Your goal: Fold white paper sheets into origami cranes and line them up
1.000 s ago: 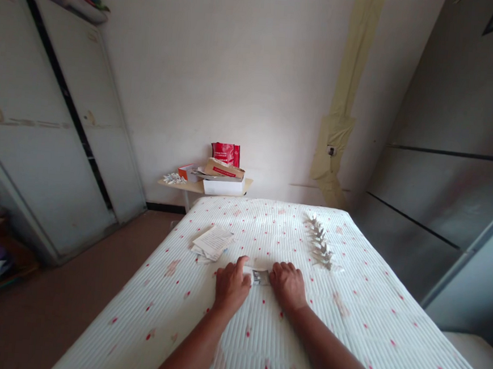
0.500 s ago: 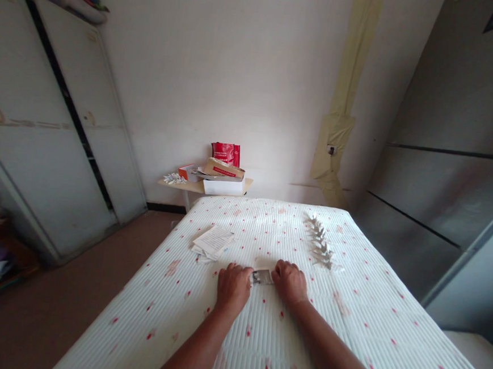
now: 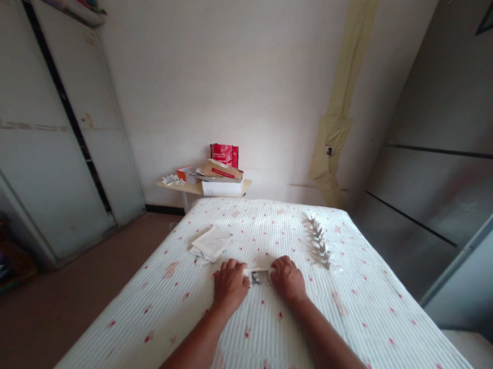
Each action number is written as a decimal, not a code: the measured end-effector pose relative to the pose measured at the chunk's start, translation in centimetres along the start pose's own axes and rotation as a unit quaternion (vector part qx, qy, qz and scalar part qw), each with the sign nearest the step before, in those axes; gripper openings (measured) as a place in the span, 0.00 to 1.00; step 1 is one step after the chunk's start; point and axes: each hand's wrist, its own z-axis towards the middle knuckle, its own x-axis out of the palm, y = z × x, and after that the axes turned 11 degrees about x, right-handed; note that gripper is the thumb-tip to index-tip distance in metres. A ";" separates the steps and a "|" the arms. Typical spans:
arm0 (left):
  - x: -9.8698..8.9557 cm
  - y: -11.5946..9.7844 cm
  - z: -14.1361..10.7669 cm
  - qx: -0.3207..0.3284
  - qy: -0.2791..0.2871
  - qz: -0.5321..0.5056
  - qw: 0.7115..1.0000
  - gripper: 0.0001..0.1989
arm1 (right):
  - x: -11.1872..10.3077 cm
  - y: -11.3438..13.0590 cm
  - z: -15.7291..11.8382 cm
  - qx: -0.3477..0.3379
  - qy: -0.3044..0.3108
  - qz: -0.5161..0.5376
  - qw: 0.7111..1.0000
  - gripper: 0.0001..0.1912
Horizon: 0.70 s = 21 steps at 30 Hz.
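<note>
On the bed lies a small piece of printed paper [image 3: 260, 277] with a dark picture on it and a pale strip along its far edge. My left hand [image 3: 231, 283] grips its left end, fingers curled. At the right end, my right hand [image 3: 289, 279] holds the paper with bent fingers, which hide that corner. A loose stack of printed sheets [image 3: 211, 243] rests beyond my left hand. To the far right, several folded paper pieces [image 3: 319, 241] with pointed tips stand in a row.
The bed [image 3: 251, 344] has a striped white cover with red spots. Behind it, a small table [image 3: 190, 188] carries a white box [image 3: 223, 188], a red bag [image 3: 224, 155] and more folded paper [image 3: 173, 180]. Cabinets [image 3: 62, 136] line the left; a grey wardrobe [image 3: 456, 121] stands right.
Both hands have shifted slightly away from me at the paper's far edge. A pale strip now shows raised or folded along that edge. The view has moved a little.
</note>
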 end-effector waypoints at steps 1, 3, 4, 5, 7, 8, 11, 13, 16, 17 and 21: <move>-0.1 0.0 0.1 -0.003 0.002 -0.004 1.000 0.15 | 0.0 0.0 0.1 0.002 -0.001 0.013 1.000 0.09; -0.2 0.1 0.3 -0.007 0.004 -0.015 1.000 0.15 | 0.1 0.0 0.2 0.005 -0.006 0.034 0.999 0.08; -0.2 0.1 0.5 -0.005 0.002 -0.022 1.000 0.15 | 0.2 0.1 0.3 0.006 -0.008 0.042 0.999 0.07; -0.2 0.2 0.6 -0.003 -0.002 -0.030 1.000 0.14 | 0.2 0.1 0.3 0.006 -0.011 0.049 0.999 0.07; -0.2 0.5 0.9 -0.004 -0.013 -0.058 0.998 0.13 | 0.2 0.0 0.4 0.007 -0.014 0.069 0.997 0.06; -0.1 0.6 1.1 -0.009 -0.020 -0.082 0.996 0.12 | 0.1 0.0 0.4 0.007 -0.013 0.087 0.996 0.06; 0.0 1.0 1.5 -0.032 -0.039 -0.166 0.985 0.08 | 0.0 -0.4 0.3 0.003 0.005 0.172 0.985 0.06; 0.1 1.3 1.7 -0.038 -0.047 -0.209 0.976 0.05 | 0.1 -0.8 0.3 -0.001 0.020 0.238 0.971 0.05; 0.5 1.7 1.9 -0.030 -0.048 -0.288 0.956 0.04 | 0.3 -1.2 0.4 -0.002 0.048 0.351 0.935 0.04; 0.6 1.8 1.9 -0.025 -0.046 -0.322 0.945 0.05 | 0.3 -1.3 0.4 0.001 0.061 0.393 0.917 0.05; 0.8 1.8 1.5 0.000 -0.045 -0.448 0.893 0.14 | 0.3 -1.2 0.3 0.010 0.104 0.518 0.849 0.10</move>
